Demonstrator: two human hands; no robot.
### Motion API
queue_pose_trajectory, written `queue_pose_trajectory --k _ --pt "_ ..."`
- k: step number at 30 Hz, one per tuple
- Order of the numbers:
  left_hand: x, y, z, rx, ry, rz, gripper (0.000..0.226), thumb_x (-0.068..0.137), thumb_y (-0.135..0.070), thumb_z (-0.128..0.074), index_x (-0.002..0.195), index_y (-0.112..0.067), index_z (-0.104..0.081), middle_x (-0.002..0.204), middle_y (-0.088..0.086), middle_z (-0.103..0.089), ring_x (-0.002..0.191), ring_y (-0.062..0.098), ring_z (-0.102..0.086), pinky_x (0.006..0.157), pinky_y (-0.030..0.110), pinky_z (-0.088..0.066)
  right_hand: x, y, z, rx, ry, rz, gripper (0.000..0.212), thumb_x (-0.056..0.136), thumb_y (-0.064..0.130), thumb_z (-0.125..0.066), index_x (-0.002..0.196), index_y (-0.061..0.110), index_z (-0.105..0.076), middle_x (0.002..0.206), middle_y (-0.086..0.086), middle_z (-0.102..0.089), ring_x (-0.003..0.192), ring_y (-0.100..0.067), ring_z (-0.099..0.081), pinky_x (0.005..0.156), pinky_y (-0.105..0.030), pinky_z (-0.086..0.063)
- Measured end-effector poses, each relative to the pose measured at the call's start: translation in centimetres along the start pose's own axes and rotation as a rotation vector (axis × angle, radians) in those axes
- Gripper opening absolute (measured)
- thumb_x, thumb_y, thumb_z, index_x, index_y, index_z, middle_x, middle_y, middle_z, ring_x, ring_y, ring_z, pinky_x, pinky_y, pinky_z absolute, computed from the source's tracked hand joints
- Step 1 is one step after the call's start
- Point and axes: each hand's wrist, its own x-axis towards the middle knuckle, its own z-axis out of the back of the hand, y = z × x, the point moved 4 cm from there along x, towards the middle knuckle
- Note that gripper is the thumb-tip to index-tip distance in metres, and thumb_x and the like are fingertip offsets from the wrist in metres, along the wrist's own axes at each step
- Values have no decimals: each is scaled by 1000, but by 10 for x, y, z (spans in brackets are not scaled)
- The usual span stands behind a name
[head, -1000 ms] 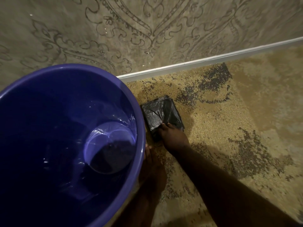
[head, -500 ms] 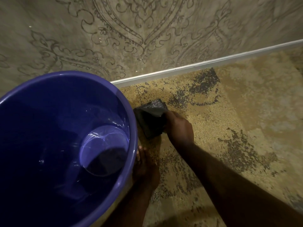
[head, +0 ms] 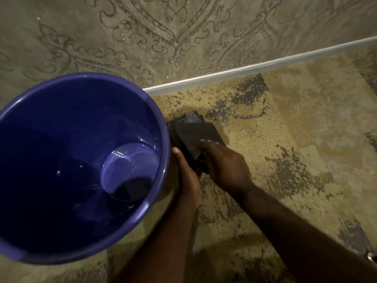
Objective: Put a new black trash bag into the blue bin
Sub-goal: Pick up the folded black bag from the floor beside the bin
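Note:
The blue bin (head: 163,127) stands on the left, upright and unlined, its glossy inside bare down to the round bottom. Just right of its rim a folded black trash bag (head: 190,135) is lifted slightly off the carpet. My right hand (head: 222,164) grips the bag's near edge from the right, fingertips on its top face. From below and the left my left hand (head: 188,180) comes up beside the bin, fingers closing on the same near edge of the bag. The far end of the bag shows crinkled plastic.
A beige carpet (head: 285,123) with dark speckled patches covers the floor. A white baseboard (head: 255,67) runs diagonally under a patterned wall (head: 163,33) just behind the bin and bag. A small metal object (head: 371,257) lies at the right edge.
My right hand has lifted the folded bag off the carpet. My left hand has left the bin's side and come up to grip the bag too.

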Motion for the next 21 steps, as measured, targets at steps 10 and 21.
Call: queue_pose_trajectory --k 10,21 --pt "-63 -27 -20 -23 -5 193 35 90 -20 -60 120 -1 -62 109 15 -70 93 27 -67 70 31 -54 -62 27 67 439 -300 -392 24 99 20 -50 117 12 -63 114 -11 -66 104 -19 -66 81 -28 -58" --pt "-153 -134 -76 -94 154 103 29 89 -9 -59 118 -4 -67 108 14 -74 99 27 -71 76 35 -58 8 56 178 1089 -226 -801 16 89 13 -68 104 6 -69 90 -12 -77 80 -29 -74 68 -50 -61"
